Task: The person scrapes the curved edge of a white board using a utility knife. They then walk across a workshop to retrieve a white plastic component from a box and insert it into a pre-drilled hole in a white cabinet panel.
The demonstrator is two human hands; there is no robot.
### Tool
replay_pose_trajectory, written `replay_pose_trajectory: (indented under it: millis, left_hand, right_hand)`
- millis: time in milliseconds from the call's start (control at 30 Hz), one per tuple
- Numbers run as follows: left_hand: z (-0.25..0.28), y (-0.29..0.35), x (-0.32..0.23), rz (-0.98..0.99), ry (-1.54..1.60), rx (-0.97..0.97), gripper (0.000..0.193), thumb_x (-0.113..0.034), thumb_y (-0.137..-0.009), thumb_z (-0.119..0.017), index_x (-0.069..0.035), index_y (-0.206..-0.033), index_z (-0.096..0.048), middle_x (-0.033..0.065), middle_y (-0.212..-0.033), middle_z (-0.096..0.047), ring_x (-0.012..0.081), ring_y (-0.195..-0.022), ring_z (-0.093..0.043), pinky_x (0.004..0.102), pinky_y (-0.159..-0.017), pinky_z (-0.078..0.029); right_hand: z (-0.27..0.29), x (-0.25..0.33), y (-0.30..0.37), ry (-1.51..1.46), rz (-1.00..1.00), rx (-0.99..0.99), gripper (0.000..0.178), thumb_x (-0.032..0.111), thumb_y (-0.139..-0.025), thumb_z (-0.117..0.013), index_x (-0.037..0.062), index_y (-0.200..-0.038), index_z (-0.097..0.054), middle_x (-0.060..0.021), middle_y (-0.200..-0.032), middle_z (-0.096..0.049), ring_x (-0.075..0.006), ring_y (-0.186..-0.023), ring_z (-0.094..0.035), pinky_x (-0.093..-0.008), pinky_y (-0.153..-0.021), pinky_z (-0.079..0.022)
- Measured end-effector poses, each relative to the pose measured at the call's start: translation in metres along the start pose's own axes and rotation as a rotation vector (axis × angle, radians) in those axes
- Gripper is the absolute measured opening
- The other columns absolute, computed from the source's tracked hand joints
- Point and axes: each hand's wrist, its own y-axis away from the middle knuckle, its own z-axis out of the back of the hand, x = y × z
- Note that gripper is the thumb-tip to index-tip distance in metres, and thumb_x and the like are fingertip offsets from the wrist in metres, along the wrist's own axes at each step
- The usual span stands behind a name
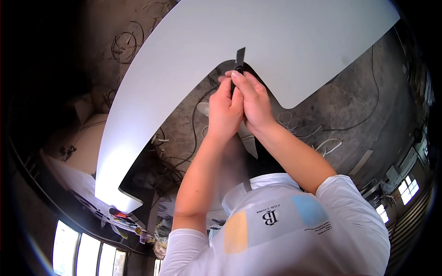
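Both of my hands meet at the middle of the view, holding a utility knife (240, 56) with a dark handle. Its flat blade points away from me, over the large white panel (193, 37), beside the inner edge of a curved cutout. My left hand (224, 110) is closed around the lower part of the knife. From the right, my right hand (258, 102) wraps it, with the thumb near the base of the blade. Most of the handle is hidden by my fingers. Whether the blade touches the panel, I cannot tell.
A bright light falls on the panel's near left end, where a red and black item (120, 214) sits. Coiled black cable (126, 48) and white cord (329, 145) lie on the grey floor (350, 103). Bright windows (90, 250) show at lower left.
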Motion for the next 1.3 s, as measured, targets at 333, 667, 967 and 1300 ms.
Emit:
replay_pose_trajectory:
  millis: [333,667,967,1300]
  left_hand:
    - [0.003,-0.005,0.011,-0.075,-0.085,0.017,0.02,-0.02,-0.102,-0.055,-0.001,-0.105,-0.06,0.0097,-0.067,-0.063,0.0152,-0.056,-0.055,0.0324,-0.053,-0.043]
    - [0.007,0.014,0.007,0.04,0.05,0.288,0.019,-0.019,-0.104,-0.056,-0.002,-0.109,-0.062,-0.001,-0.071,-0.058,0.0068,-0.055,-0.051,0.0249,-0.049,-0.04]
    - [0.021,0.071,0.04,0.057,0.508,0.078,0.018,-0.019,-0.104,-0.056,-0.003,-0.113,-0.056,0.0049,-0.076,-0.057,0.0121,-0.058,-0.053,0.0254,-0.05,-0.045]
    - [0.083,0.064,0.073,-0.045,0.731,-0.478,0.016,-0.017,-0.102,-0.065,-0.004,-0.099,-0.056,0.0026,-0.076,-0.052,0.0137,-0.063,-0.051,0.0286,-0.061,-0.045]
  right_hand:
    - [-0.001,-0.002,0.002,-0.058,0.035,-0.039,0.026,0.03,-0.102,-0.064,0.0047,-0.103,-0.069,-0.0009,-0.093,-0.068,-0.0063,-0.084,-0.061,-0.0238,-0.073,-0.05]
    - [0.038,0.001,0.029,0.002,0.005,0.03,0.03,0.03,-0.104,-0.061,0.002,-0.114,-0.066,-0.0101,-0.112,-0.071,-0.0117,-0.097,-0.063,-0.0291,-0.087,-0.051]
    - [0.062,0.033,0.039,0.372,0.197,0.011,0.024,0.027,-0.097,-0.074,0.0056,-0.091,-0.066,-0.0086,-0.097,-0.074,-0.0148,-0.071,-0.064,-0.0247,-0.067,-0.049]
    - [0.022,0.135,-0.066,1.942,1.142,0.389,0.081,0.045,-0.079,-0.083,0.0106,-0.145,-0.051,-0.0119,-0.164,-0.035,-0.0304,-0.154,-0.027,-0.0587,-0.123,-0.021]
